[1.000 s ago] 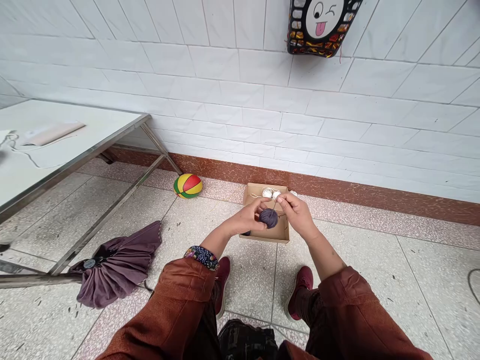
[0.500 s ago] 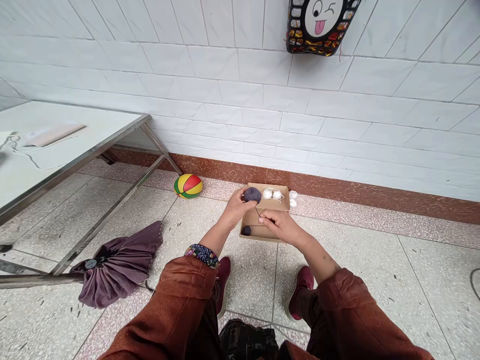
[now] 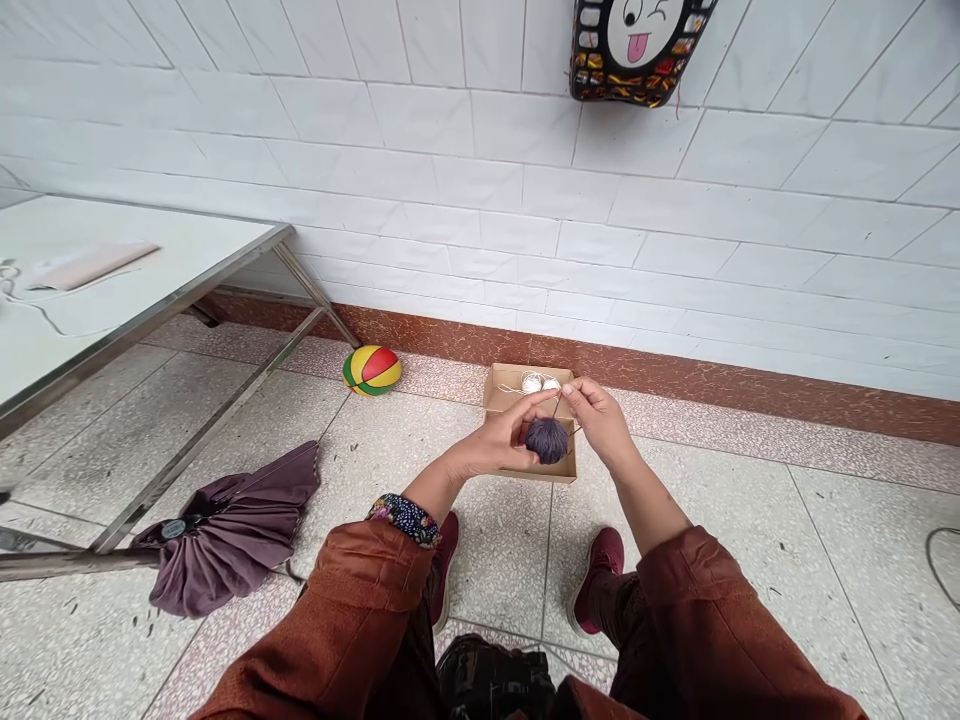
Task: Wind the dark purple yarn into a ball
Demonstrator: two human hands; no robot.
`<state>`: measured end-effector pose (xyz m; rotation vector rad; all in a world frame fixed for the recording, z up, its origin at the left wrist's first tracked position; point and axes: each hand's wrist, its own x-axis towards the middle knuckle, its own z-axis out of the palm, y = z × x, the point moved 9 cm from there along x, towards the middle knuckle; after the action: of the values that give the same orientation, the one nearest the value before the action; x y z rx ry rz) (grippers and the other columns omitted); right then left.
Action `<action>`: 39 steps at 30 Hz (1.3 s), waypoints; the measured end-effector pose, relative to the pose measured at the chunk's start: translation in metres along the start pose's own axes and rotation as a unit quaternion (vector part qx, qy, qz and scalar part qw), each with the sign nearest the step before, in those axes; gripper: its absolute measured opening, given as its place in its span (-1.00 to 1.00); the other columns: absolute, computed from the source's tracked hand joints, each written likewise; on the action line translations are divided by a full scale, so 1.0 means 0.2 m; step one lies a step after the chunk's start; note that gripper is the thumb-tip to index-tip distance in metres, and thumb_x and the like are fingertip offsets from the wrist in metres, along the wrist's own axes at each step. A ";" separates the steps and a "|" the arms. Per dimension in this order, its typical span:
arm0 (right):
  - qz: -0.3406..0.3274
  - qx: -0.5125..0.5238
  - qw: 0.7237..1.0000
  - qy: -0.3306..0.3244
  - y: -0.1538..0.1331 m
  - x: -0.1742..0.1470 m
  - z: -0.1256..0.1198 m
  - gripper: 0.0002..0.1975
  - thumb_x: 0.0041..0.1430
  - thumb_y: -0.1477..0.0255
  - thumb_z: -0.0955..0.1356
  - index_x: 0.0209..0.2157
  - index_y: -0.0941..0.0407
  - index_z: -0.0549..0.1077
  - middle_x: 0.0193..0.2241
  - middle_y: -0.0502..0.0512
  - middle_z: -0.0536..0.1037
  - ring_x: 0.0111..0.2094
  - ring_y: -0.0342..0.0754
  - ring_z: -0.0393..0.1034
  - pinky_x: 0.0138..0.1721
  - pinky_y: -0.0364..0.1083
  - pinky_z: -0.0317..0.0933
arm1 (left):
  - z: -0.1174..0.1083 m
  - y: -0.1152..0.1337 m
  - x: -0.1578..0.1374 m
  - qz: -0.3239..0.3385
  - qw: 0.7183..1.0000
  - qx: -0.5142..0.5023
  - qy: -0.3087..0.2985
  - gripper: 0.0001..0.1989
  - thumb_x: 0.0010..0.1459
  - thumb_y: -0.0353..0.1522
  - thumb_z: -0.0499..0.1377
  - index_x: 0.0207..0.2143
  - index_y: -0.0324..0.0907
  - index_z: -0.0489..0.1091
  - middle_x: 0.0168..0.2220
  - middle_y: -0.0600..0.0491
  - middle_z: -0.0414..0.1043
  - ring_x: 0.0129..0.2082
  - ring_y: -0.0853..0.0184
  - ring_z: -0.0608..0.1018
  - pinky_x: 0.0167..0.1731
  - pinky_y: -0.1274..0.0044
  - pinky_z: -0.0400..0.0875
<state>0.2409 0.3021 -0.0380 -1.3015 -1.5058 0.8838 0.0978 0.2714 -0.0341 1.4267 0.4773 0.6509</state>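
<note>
My left hand [image 3: 504, 440] holds a dark purple ball of yarn [image 3: 547, 440], its fingers curled around the far and left sides. Just up and right of the ball, my right hand [image 3: 598, 414] pinches a strand of the same dark yarn, which runs from the ball to the fingertips. Both hands are above an open cardboard box [image 3: 505, 376] on the floor, with a back and a front section. White yarn balls [image 3: 532, 383] lie in the back part. My hands and the ball hide most of the front part.
A striped toy ball [image 3: 373, 370] rests by the wall, left of the box. Further left are a metal-framed white table [image 3: 187, 225] and a folded purple umbrella [image 3: 240, 525] on the floor. A black basket [image 3: 637, 85] with a winking face hangs on the tiled wall.
The dark yarn ball and my left hand have moved right and nearer to me. My right hand has risen and gone right, drawing the strand to the ball's other side.
</note>
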 end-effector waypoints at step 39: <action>-0.030 -0.160 0.986 -0.024 0.05 -0.02 0.15 -0.79 0.33 0.31 0.24 -0.36 0.05 0.41 -0.49 0.01 0.44 -0.43 -0.04 0.31 -0.36 -0.10 0.15 | -0.15 -0.07 0.00 -0.030 0.937 -0.291 0.191 -0.48 0.05 -0.25 0.19 0.10 -0.12 0.40 -0.03 -0.07 0.50 -0.26 0.27 0.56 -0.34 0.47 0.36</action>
<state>0.2160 0.3015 -0.0572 -1.4617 -1.7684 0.6566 0.0797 0.2922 -0.0509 0.7213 0.5689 0.9363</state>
